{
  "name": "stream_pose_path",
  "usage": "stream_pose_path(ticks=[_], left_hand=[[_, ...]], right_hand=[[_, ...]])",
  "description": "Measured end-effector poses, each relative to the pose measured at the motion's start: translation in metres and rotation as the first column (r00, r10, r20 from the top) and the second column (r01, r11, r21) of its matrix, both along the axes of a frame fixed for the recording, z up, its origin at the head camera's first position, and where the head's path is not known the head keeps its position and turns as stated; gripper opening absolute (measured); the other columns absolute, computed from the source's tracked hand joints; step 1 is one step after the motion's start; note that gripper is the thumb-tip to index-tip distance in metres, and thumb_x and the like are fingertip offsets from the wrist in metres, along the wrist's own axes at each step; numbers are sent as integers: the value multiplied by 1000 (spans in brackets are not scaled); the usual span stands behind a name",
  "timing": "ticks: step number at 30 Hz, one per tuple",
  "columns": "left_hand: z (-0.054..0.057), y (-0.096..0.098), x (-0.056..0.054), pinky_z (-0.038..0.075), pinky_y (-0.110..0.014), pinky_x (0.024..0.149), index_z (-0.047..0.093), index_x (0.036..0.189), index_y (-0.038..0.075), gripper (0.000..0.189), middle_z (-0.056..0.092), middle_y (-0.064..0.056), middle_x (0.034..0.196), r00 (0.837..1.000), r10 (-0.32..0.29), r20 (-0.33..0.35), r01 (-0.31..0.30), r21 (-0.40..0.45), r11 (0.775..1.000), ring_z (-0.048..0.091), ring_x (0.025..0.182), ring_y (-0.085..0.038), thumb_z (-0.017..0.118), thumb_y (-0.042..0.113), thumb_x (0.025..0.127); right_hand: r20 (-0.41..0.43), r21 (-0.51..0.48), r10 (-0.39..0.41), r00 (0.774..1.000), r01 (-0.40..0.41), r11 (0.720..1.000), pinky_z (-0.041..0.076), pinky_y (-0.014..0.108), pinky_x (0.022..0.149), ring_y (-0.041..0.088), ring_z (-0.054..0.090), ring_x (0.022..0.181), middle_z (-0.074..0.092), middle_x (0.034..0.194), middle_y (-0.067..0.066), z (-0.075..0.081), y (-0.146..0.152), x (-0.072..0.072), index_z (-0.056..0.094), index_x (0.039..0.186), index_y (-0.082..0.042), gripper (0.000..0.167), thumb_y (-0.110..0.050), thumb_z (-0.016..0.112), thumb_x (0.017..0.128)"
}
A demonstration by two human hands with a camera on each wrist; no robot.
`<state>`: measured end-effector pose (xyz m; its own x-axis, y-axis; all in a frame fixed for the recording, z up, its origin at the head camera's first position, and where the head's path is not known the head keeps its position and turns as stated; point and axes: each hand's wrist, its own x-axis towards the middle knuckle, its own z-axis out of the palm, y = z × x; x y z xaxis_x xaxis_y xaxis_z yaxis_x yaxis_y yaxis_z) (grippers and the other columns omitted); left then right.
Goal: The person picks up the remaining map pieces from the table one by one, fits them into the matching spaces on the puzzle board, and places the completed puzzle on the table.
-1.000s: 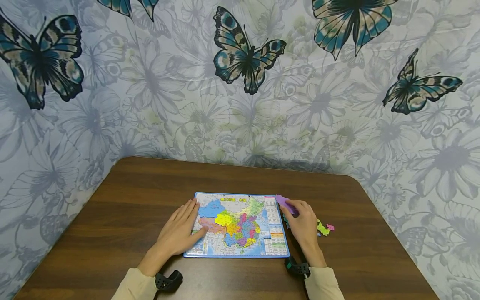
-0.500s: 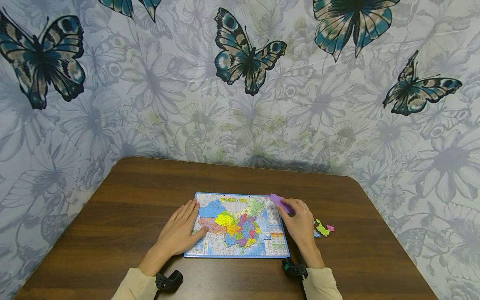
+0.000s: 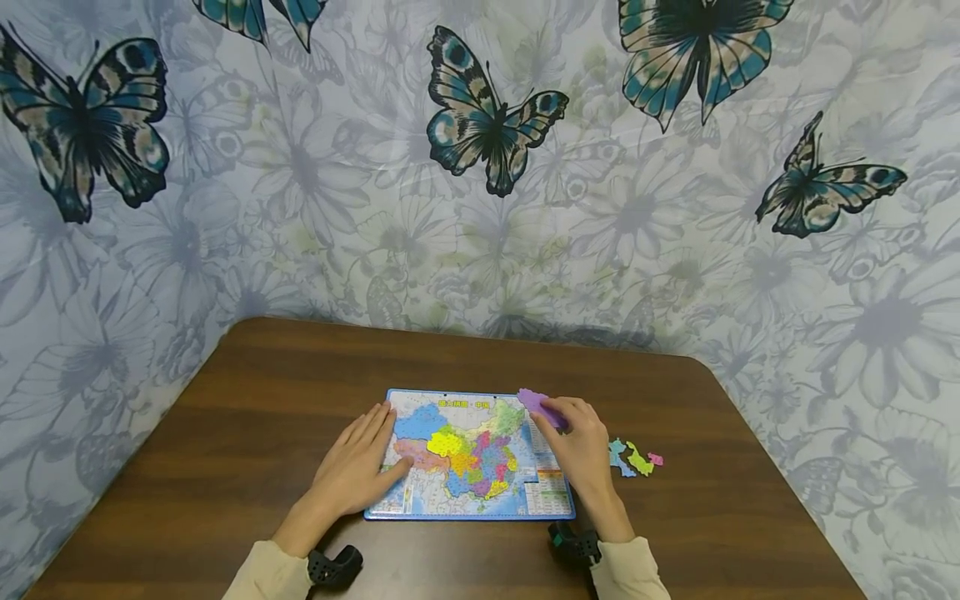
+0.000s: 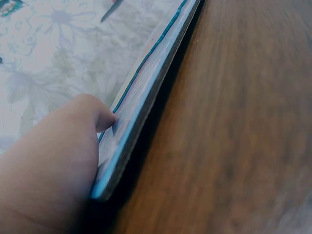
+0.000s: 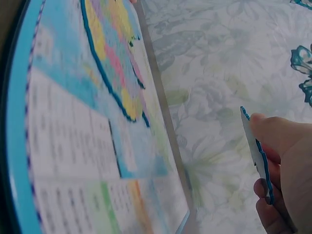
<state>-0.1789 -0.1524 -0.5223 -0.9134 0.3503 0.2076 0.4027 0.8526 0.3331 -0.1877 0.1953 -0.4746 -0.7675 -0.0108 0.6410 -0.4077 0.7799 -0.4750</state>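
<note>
A map puzzle board (image 3: 480,500) with a blue rim lies flat on the table, coloured pieces filling much of its map. My left hand (image 3: 352,471) rests with straight fingers on the board's left edge; in the left wrist view its thumb (image 4: 92,109) touches the board surface. Over the board's upper right corner, my right hand (image 3: 581,446) pinches a purple puzzle piece (image 3: 537,403). The right wrist view shows that puzzle piece (image 5: 256,153) edge-on between thumb and fingers, apart from the board (image 5: 73,122).
Right of the board, several loose puzzle pieces (image 3: 638,458), blue, green and pink, lie on the brown wooden table (image 3: 225,433). A cloth with butterflies and flowers (image 3: 337,208) hangs behind the table.
My right hand has moved left with the purple piece, from beside the board's right edge to over its upper right corner. More of the loose blue piece shows. My left hand stays put.
</note>
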Motion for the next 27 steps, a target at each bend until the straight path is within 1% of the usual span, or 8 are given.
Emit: stream_pose_path(ticks=[3, 5, 10, 13, 16, 21, 27], left_hand=[[-2, 0, 2, 21, -54, 127, 34, 159, -2, 85, 26, -18, 169, 1000, -1, 8, 1, 4, 1000, 24, 157, -36, 51, 59, 101], [-2, 0, 2, 21, -55, 126, 34, 158, -2, 85, 26, -19, 169, 1000, -2, 8, 1, 11, 1000, 24, 157, -36, 51, 59, 101], [-3, 0, 3, 21, -54, 127, 34, 158, -2, 85, 25, -19, 169, 1000, -3, 9, 3, 14, 1000, 24, 157, -36, 52, 59, 101], [-3, 0, 2, 21, -54, 127, 34, 158, -3, 85, 26, -19, 169, 1000, -2, 7, 2, 12, 1000, 24, 157, -36, 52, 58, 101], [-3, -1, 2, 21, -54, 127, 35, 158, -3, 85, 26, -19, 169, 1000, -1, -1, 1, 9, 1000, 24, 157, -36, 52, 58, 101], [-3, -1, 1, 21, -54, 126, 35, 158, -3, 85, 26, -19, 168, 1000, -3, -7, 3, 13, 1000, 25, 157, -36, 52, 58, 101], [-3, -2, 1, 22, -55, 126, 35, 158, -3, 85, 27, -19, 168, 1000, -1, -13, 1, 16, 1000, 25, 156, -36, 54, 57, 100]], right_hand=[[-20, 5, 19, 1000, -19, 1000, 57, 37, 69, 22, 67, 88, 74, 101, 8, -1, -7, 2, 81, 105, -7, 29, -15, 90, 79], [-26, 8, 30, 999, -30, 1000, 57, 35, 68, 21, 67, 88, 74, 100, 7, 0, -13, 3, 81, 105, -7, 29, -16, 90, 79], [13, 4, 46, 999, -46, 999, 58, 36, 72, 19, 67, 89, 74, 99, 4, 0, -25, 5, 81, 104, -11, 28, -21, 90, 80], [30, -3, 60, 998, -60, 998, 59, 36, 74, 18, 67, 90, 75, 100, 3, -2, -31, 6, 81, 104, -11, 28, -21, 91, 80], [43, -10, 78, 996, -78, 997, 58, 34, 73, 17, 66, 90, 75, 101, 2, -2, -37, 6, 81, 105, -12, 27, -22, 90, 81], [59, -10, 94, 994, -94, 996, 59, 33, 75, 16, 66, 91, 75, 102, 1, -2, -46, 8, 81, 104, -13, 26, -24, 89, 82], [66, -20, 125, 990, -124, 992, 60, 33, 78, 17, 69, 93, 75, 103, 2, -2, -57, 9, 81, 105, -13, 26, -23, 89, 82]])
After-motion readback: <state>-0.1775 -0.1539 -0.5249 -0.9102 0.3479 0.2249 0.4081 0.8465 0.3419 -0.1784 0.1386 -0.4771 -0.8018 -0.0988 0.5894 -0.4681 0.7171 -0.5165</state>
